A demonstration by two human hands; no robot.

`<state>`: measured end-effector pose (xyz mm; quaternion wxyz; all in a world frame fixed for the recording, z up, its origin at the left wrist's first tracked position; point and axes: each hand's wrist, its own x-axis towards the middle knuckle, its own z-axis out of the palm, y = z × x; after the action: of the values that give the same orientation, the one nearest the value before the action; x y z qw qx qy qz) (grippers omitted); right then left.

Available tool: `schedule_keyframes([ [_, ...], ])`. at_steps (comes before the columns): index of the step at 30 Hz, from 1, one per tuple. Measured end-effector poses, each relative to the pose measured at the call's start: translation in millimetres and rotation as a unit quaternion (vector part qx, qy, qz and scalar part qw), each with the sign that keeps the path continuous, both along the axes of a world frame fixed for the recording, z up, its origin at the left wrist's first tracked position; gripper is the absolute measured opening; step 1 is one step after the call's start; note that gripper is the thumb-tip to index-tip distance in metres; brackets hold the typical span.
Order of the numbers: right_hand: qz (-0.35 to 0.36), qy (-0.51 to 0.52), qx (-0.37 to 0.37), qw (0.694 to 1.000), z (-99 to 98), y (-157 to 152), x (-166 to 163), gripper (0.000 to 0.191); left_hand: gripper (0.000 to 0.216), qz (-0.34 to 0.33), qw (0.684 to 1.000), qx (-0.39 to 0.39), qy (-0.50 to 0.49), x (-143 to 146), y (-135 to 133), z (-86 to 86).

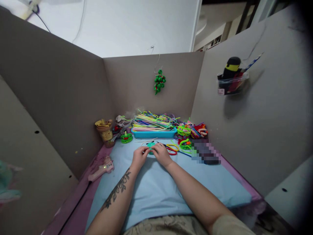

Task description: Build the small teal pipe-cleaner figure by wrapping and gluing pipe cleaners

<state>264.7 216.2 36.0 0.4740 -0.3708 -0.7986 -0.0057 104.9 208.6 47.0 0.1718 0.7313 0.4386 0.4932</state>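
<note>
Over the middle of the light blue mat (166, 189), my left hand (141, 156) and my right hand (160, 154) meet at a small, roundish teal piece (151, 144). It looks like bent pipe cleaner, though its exact shape is partly behind my fingers. Fingers of both hands are pinched on it from either side. Just right of my right hand lie scissors (173, 150) with red and yellow handles. A few thin loose stems and a small dark bit rest on the mat beyond my fingertips.
Behind stands a blue tray (154, 134) heaped with pipe cleaners (154, 121). A pink glue gun (102, 170) and a brown-yellow cup (104, 130) sit left, near a green figure (126, 138). Right are colourful fuzzy figures (184, 143) and a blurred dark object (206, 151). Grey panels enclose three sides.
</note>
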Motion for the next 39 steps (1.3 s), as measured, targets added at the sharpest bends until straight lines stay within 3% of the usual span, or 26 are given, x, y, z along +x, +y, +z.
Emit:
schedule_keyframes([
  [6,-0.011,0.005,0.005,1.000,-0.3,-1.3,-0.1,0.013,0.019,-0.018,0.993,-0.100,-0.065,2.9,-1.3,3.5],
  [14,0.022,0.092,-0.083,0.992,1.6,-3.3,-0.4,0.018,0.019,-0.031,0.986,-0.101,-0.132,2.0,1.3,4.4],
  [21,0.028,0.096,-0.121,0.988,-1.9,-3.5,-2.6,0.016,0.019,-0.050,0.990,-0.094,-0.095,3.6,-0.8,3.8],
  [29,-0.008,0.066,-0.095,0.993,-5.9,0.5,-0.9,0.016,0.017,-0.021,0.994,-0.072,-0.078,2.9,-0.5,2.3],
  [39,0.004,0.012,-0.040,0.999,-5.3,1.1,-0.3,0.016,0.021,-0.030,0.988,-0.106,-0.110,3.7,0.0,1.5],
])
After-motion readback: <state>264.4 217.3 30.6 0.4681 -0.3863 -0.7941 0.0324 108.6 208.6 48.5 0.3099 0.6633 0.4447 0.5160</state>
